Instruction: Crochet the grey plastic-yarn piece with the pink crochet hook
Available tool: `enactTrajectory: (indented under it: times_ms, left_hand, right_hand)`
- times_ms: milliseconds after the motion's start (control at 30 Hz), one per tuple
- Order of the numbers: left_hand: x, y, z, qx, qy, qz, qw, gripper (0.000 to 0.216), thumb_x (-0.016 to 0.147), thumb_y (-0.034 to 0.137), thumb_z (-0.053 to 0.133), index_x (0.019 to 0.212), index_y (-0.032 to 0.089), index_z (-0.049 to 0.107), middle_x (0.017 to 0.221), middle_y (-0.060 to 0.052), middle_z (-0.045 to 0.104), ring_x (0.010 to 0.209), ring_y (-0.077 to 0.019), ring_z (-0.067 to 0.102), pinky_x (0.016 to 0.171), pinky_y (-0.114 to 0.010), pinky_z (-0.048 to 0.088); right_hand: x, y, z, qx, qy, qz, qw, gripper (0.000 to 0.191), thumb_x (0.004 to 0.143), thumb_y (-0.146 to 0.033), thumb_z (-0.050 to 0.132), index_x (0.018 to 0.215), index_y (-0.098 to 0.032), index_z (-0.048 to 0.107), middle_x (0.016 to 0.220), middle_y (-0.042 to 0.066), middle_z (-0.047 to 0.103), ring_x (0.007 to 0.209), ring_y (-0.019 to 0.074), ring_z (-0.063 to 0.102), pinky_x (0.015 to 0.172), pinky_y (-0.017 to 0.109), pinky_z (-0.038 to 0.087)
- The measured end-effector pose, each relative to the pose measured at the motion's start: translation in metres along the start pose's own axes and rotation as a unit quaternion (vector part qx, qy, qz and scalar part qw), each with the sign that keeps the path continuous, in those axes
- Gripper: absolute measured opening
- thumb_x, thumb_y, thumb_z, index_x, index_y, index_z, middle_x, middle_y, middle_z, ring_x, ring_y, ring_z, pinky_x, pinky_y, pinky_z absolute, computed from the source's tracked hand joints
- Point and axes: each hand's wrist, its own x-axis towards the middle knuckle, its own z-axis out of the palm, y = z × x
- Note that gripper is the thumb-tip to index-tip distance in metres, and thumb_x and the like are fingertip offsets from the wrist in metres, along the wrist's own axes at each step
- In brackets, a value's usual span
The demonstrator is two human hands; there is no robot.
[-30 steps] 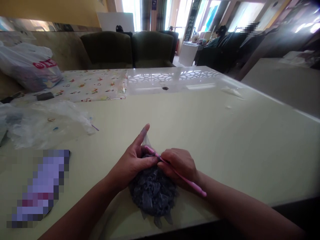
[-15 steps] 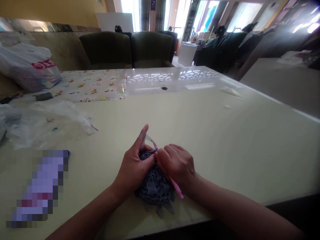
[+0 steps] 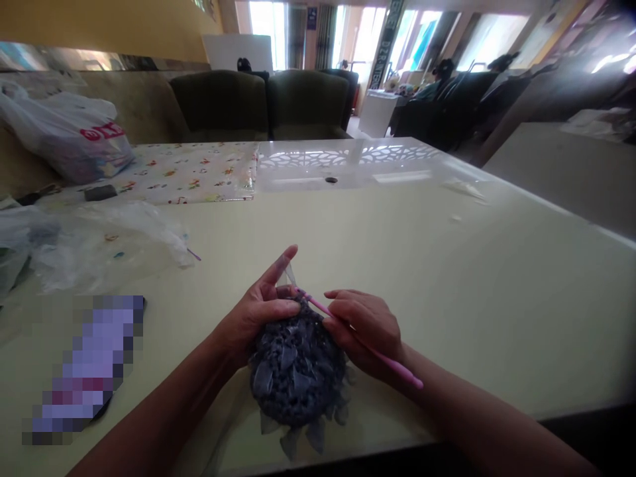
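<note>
A round, dark grey-blue crochet piece (image 3: 298,377) with pale translucent petal-like flaps lies at the table's front. My left hand (image 3: 256,308) pinches its upper edge between thumb and fingers, the index finger raised. From that finger a thin translucent ribbon-like strand (image 3: 290,273) runs down to the work. My right hand (image 3: 368,324) grips a pink crochet hook (image 3: 387,361), whose tip is at the top edge of the piece beside my left thumb. The hook's handle end sticks out below my right palm.
On the left lie a pixelated purple flat object (image 3: 94,364) and crumpled clear plastic (image 3: 124,245). Farther back are a white carrier bag (image 3: 84,136) and a patterned cloth (image 3: 193,172). Dark chairs (image 3: 218,103) stand behind the pale table (image 3: 447,291); people sit at back right.
My right hand has moved slightly right, drawing the hook back so more of its shaft shows. The crochet piece is turned and more exposed. My left index finger stays raised.
</note>
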Motion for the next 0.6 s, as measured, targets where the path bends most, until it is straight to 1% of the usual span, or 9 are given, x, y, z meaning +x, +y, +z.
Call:
enactTrajectory:
  times_ms: [100,167,267,333,367,400,467,533,600]
  left_hand:
    - [0.002,0.008,-0.006,0.03,0.01,0.025,0.999,0.084,0.067,0.012,0.078,0.143,0.035,0.051,0.083,0.002,0.066,0.069,-0.0129,0.064,0.067,-0.025,0.051]
    - [0.003,0.011,-0.009,0.049,0.013,0.039,0.998,0.076,0.066,0.014,0.079,0.138,0.029,0.057,0.082,0.001,0.065,0.07,-0.0128,0.062,0.067,-0.024,0.05]
    - [0.005,0.011,-0.011,0.089,0.016,0.057,0.994,0.069,0.067,0.015,0.079,0.134,0.024,0.062,0.082,0.0,0.064,0.071,-0.0117,0.059,0.067,-0.023,0.048]
    - [0.005,0.006,-0.01,0.121,0.012,0.057,0.991,0.069,0.069,0.015,0.079,0.135,0.026,0.061,0.082,0.001,0.064,0.073,-0.0113,0.059,0.068,-0.023,0.047]
    - [0.005,0.003,-0.008,0.135,0.007,0.054,0.989,0.068,0.07,0.016,0.079,0.135,0.028,0.061,0.082,0.001,0.064,0.074,-0.0111,0.058,0.07,-0.023,0.047]
    - [0.004,-0.001,-0.006,0.144,0.002,0.047,0.988,0.068,0.071,0.016,0.08,0.135,0.029,0.061,0.083,0.002,0.064,0.076,-0.0109,0.059,0.073,-0.023,0.047]
    - [0.003,-0.008,-0.002,0.152,-0.009,0.03,0.988,0.066,0.073,0.016,0.08,0.135,0.03,0.061,0.086,0.002,0.066,0.082,-0.0115,0.061,0.08,-0.025,0.047]
    - [0.003,-0.012,0.0,0.148,-0.014,0.018,0.989,0.065,0.074,0.017,0.081,0.134,0.031,0.062,0.091,0.001,0.067,0.089,-0.0131,0.062,0.086,-0.027,0.046]
    - [0.002,-0.013,0.001,0.142,-0.019,0.016,0.989,0.064,0.074,0.018,0.082,0.134,0.031,0.062,0.093,0.001,0.068,0.093,-0.0146,0.063,0.089,-0.029,0.046]
  right_hand:
    - [0.002,0.0,-0.006,0.046,-0.014,0.087,0.995,0.023,0.094,-0.02,0.055,0.071,-0.02,0.056,0.059,-0.002,0.058,0.052,0.0103,0.053,0.055,0.023,0.045]
    - [0.004,0.001,-0.01,0.1,-0.039,0.154,0.982,0.021,0.092,-0.019,0.057,0.071,-0.019,0.058,0.057,-0.004,0.056,0.048,0.0088,0.049,0.049,0.021,0.04]
    - [0.006,0.006,-0.014,0.218,-0.086,0.244,0.941,0.022,0.095,-0.022,0.054,0.074,-0.019,0.06,0.051,-0.005,0.052,0.046,0.0085,0.046,0.048,0.021,0.039]
    - [0.005,0.01,-0.012,0.279,-0.105,0.267,0.916,0.024,0.098,-0.026,0.051,0.076,-0.019,0.059,0.05,-0.006,0.052,0.046,0.0089,0.046,0.049,0.021,0.041]
    - [0.004,0.011,-0.011,0.285,-0.109,0.262,0.916,0.024,0.098,-0.027,0.051,0.076,-0.019,0.058,0.051,-0.006,0.052,0.047,0.0088,0.047,0.049,0.021,0.041]
    - [0.004,0.012,-0.01,0.272,-0.109,0.241,0.925,0.023,0.097,-0.028,0.052,0.076,-0.019,0.058,0.054,-0.005,0.053,0.049,0.0087,0.047,0.049,0.021,0.041]
    - [0.004,0.013,-0.007,0.204,-0.102,0.174,0.958,0.018,0.094,-0.028,0.057,0.08,-0.019,0.059,0.065,-0.002,0.058,0.055,0.0096,0.051,0.052,0.022,0.042]
    - [0.006,0.012,-0.005,0.132,-0.089,0.107,0.981,0.01,0.093,-0.026,0.06,0.088,-0.018,0.062,0.079,0.003,0.062,0.067,0.0124,0.058,0.059,0.025,0.047]
    - [0.008,0.011,-0.006,0.103,-0.076,0.073,0.989,0.007,0.094,-0.021,0.058,0.095,-0.019,0.064,0.087,0.005,0.065,0.078,0.015,0.063,0.067,0.028,0.051]
